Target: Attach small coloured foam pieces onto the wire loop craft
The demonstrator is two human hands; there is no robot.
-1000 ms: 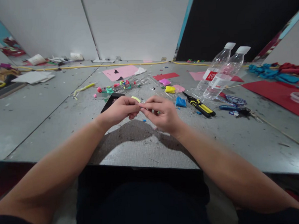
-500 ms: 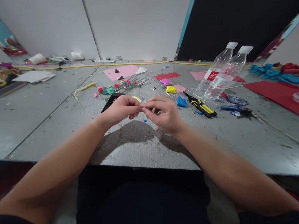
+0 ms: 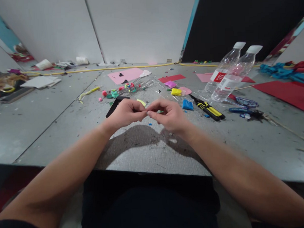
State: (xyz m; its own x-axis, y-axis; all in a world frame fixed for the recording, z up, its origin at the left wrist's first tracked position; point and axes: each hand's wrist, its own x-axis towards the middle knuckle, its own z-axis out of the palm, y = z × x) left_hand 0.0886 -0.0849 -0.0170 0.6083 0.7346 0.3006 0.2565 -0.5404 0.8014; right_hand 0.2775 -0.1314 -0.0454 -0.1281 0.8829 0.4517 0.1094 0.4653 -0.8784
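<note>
My left hand point(image 3: 127, 112) and my right hand point(image 3: 168, 116) meet above the table point(image 3: 134, 162), thumbs and forefingers pinched together tip to tip. Whatever they hold between them is too small to make out. Under my left hand lies a black flat object point(image 3: 114, 105). Just beyond the fingers is a pale yellow piece point(image 3: 141, 102). Right of my right hand are a blue packet point(image 3: 187, 104), a yellow packet point(image 3: 176, 92) and black-and-yellow pliers point(image 3: 210, 110). Behind my hands lie thin wires with small coloured clay pieces point(image 3: 130, 88).
Two clear bottles point(image 3: 223, 86) stand at the right, near a red sheet point(image 3: 288, 93) and blue cloth point(image 3: 279, 72). Pink paper point(image 3: 126, 75) lies farther back. White sheets point(image 3: 39, 82) are at the left, and a yellow cord point(image 3: 88, 70) runs along the back.
The whole view has shifted slightly, with table items appearing a little farther right. My hands stay pinched together; the curled fingers of my left hand have moved slightly.
</note>
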